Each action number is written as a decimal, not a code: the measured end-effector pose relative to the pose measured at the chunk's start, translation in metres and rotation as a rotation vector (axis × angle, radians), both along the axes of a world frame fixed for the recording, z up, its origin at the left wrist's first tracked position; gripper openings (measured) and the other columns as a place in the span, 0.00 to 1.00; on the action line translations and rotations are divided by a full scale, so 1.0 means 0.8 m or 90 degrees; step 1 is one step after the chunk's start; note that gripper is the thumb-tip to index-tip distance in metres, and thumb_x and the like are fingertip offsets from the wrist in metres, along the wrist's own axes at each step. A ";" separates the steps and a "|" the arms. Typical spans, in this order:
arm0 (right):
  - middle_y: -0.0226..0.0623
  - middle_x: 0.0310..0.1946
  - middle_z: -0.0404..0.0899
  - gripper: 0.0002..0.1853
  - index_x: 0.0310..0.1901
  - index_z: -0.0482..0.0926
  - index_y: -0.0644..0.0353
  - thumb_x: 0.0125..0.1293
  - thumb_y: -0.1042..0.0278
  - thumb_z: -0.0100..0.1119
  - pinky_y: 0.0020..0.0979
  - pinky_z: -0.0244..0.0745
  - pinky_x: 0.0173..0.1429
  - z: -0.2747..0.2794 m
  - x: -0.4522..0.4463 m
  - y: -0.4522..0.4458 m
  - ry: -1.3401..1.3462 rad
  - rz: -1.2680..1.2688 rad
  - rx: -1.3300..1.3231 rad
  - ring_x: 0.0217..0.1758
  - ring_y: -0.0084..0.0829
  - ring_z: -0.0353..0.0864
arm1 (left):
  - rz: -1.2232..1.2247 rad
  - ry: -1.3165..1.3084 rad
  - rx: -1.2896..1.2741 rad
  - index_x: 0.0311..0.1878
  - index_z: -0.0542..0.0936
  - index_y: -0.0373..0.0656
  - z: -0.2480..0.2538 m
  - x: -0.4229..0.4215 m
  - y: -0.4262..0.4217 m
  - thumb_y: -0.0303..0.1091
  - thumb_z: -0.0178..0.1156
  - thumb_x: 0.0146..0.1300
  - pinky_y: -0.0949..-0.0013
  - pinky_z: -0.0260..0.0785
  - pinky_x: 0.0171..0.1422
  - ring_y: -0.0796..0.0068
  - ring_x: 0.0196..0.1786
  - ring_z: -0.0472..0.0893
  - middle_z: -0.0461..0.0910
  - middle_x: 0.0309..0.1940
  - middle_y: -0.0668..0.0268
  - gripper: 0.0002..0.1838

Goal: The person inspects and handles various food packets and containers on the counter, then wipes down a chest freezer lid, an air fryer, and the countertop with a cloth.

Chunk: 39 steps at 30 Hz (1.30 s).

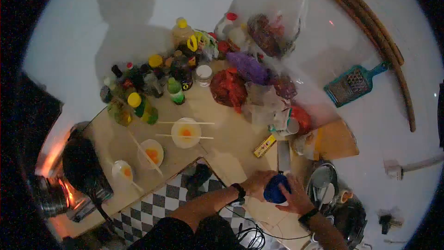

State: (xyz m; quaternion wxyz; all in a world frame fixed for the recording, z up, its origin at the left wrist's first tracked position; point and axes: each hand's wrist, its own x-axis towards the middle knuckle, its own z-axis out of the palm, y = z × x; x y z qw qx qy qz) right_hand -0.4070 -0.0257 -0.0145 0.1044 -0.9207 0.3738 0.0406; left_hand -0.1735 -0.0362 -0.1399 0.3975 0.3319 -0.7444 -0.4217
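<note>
A dark blue, rounded thing (276, 189) is between my two hands at the right end of the counter; its exact kind I cannot make out. My left hand (259, 185) grips it from the left, fingers closed against its side. From the right, my right hand (297, 199) curls round its edge, thumb and fingers touching it. A knife with a broad grey blade (283, 155) lies just beyond my hands. Close by on the counter is a yellow printed box (265, 146).
Bowls with egg yolk (187, 144), some with chopsticks (185, 122) across them, stand left of centre. A dark pan (83, 162) sits beside a burning flame (69, 190) at far left. Bottles (175, 90) and bags (229, 88) line the back; dishes (322, 176) stand right.
</note>
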 end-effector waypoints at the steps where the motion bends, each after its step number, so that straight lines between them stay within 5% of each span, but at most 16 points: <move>1: 0.73 0.77 0.51 0.54 0.73 0.70 0.56 0.50 0.32 0.76 0.64 0.55 0.80 0.000 -0.006 -0.009 0.033 0.118 0.011 0.80 0.72 0.54 | 0.007 -0.007 -0.003 0.63 0.76 0.46 -0.003 -0.001 0.003 0.54 0.83 0.29 0.46 0.73 0.65 0.43 0.56 0.82 0.82 0.55 0.53 0.52; 3: 0.71 0.77 0.53 0.50 0.72 0.75 0.49 0.49 0.33 0.77 0.63 0.56 0.80 -0.004 -0.005 -0.023 0.061 0.234 0.021 0.78 0.72 0.56 | -0.040 -0.077 0.038 0.64 0.74 0.46 -0.006 -0.003 0.007 0.53 0.84 0.29 0.46 0.73 0.68 0.43 0.58 0.82 0.82 0.56 0.53 0.54; 6: 0.67 0.73 0.59 0.49 0.73 0.72 0.38 0.47 0.37 0.78 0.62 0.62 0.76 -0.016 0.003 -0.032 -0.033 -0.022 0.405 0.73 0.69 0.63 | -0.062 -0.138 0.054 0.74 0.64 0.43 0.004 -0.001 0.014 0.49 0.82 0.33 0.46 0.69 0.69 0.50 0.66 0.77 0.72 0.68 0.56 0.61; 9: 0.64 0.68 0.63 0.50 0.74 0.71 0.40 0.47 0.39 0.78 0.65 0.66 0.70 -0.044 0.007 0.023 -0.189 -0.163 0.445 0.68 0.67 0.66 | 0.033 -0.144 0.048 0.73 0.64 0.43 0.004 -0.013 0.035 0.48 0.81 0.35 0.46 0.68 0.70 0.50 0.67 0.77 0.72 0.67 0.55 0.59; 11: 0.64 0.66 0.64 0.50 0.73 0.70 0.44 0.46 0.39 0.78 0.66 0.66 0.67 -0.077 0.029 0.079 -0.127 -0.259 -0.150 0.68 0.67 0.64 | 0.101 -0.124 0.004 0.73 0.64 0.42 -0.002 -0.019 0.058 0.48 0.80 0.36 0.45 0.68 0.70 0.49 0.67 0.76 0.73 0.67 0.54 0.58; 13: 0.65 0.65 0.64 0.51 0.73 0.69 0.46 0.47 0.39 0.77 0.67 0.65 0.67 -0.074 0.062 0.099 -0.119 -0.338 -0.162 0.68 0.67 0.63 | 0.167 -0.103 -0.038 0.73 0.64 0.41 0.017 -0.014 0.070 0.48 0.80 0.37 0.45 0.68 0.71 0.49 0.67 0.76 0.73 0.67 0.53 0.58; 15: 0.65 0.64 0.64 0.51 0.74 0.69 0.49 0.47 0.38 0.77 0.68 0.64 0.67 -0.068 0.065 0.102 -0.123 -0.424 -0.179 0.68 0.68 0.62 | 0.054 -0.139 0.192 0.74 0.63 0.40 0.048 -0.005 0.070 0.48 0.81 0.36 0.45 0.67 0.72 0.48 0.68 0.75 0.72 0.66 0.51 0.60; 18: 0.68 0.66 0.63 0.50 0.72 0.72 0.53 0.48 0.37 0.76 0.68 0.62 0.71 -0.048 0.029 0.068 -0.086 -0.318 -0.053 0.69 0.70 0.62 | 0.087 -0.011 0.071 0.75 0.62 0.40 0.021 -0.011 0.073 0.49 0.81 0.34 0.46 0.67 0.72 0.49 0.69 0.74 0.72 0.66 0.51 0.62; 20: 0.65 0.68 0.62 0.44 0.67 0.78 0.47 0.49 0.36 0.76 0.67 0.62 0.74 -0.018 0.016 0.028 -0.085 0.140 -0.095 0.70 0.69 0.63 | 0.055 -0.137 0.076 0.76 0.61 0.40 0.029 -0.007 0.060 0.50 0.82 0.33 0.46 0.66 0.72 0.49 0.69 0.74 0.72 0.67 0.51 0.64; 22: 0.63 0.69 0.62 0.41 0.65 0.81 0.43 0.49 0.37 0.77 0.66 0.63 0.74 -0.016 0.010 0.003 -0.102 0.208 -0.056 0.70 0.69 0.64 | 0.019 -0.265 0.092 0.76 0.60 0.40 0.039 -0.002 0.053 0.50 0.83 0.32 0.47 0.66 0.72 0.49 0.70 0.74 0.71 0.68 0.51 0.65; 27: 0.58 0.70 0.63 0.37 0.62 0.83 0.33 0.47 0.39 0.78 0.64 0.71 0.68 -0.021 0.016 0.002 -0.087 0.245 0.047 0.68 0.65 0.67 | 0.028 -0.131 0.093 0.79 0.57 0.38 0.007 -0.009 0.061 0.51 0.84 0.27 0.48 0.60 0.77 0.49 0.74 0.70 0.67 0.73 0.51 0.72; 32: 0.60 0.68 0.64 0.40 0.66 0.80 0.35 0.47 0.42 0.77 0.63 0.67 0.68 -0.058 0.052 0.072 -0.192 -0.252 -0.144 0.66 0.65 0.66 | 0.066 -0.155 0.038 0.77 0.59 0.37 -0.020 -0.021 0.058 0.50 0.84 0.27 0.48 0.57 0.78 0.50 0.75 0.69 0.68 0.73 0.51 0.70; 37: 0.63 0.68 0.63 0.41 0.68 0.78 0.39 0.49 0.41 0.76 0.66 0.62 0.70 -0.065 0.073 0.084 -0.146 -0.347 -0.185 0.67 0.68 0.64 | 0.022 -0.188 0.113 0.75 0.62 0.37 0.013 -0.016 0.048 0.51 0.83 0.29 0.45 0.59 0.76 0.50 0.73 0.71 0.71 0.70 0.52 0.66; 39: 0.65 0.68 0.63 0.41 0.68 0.78 0.40 0.50 0.41 0.75 0.67 0.62 0.69 -0.066 0.074 0.084 -0.126 -0.362 -0.182 0.68 0.68 0.64 | -0.001 -0.069 0.097 0.75 0.63 0.38 -0.002 -0.020 0.045 0.52 0.83 0.31 0.44 0.61 0.74 0.50 0.72 0.71 0.72 0.68 0.53 0.65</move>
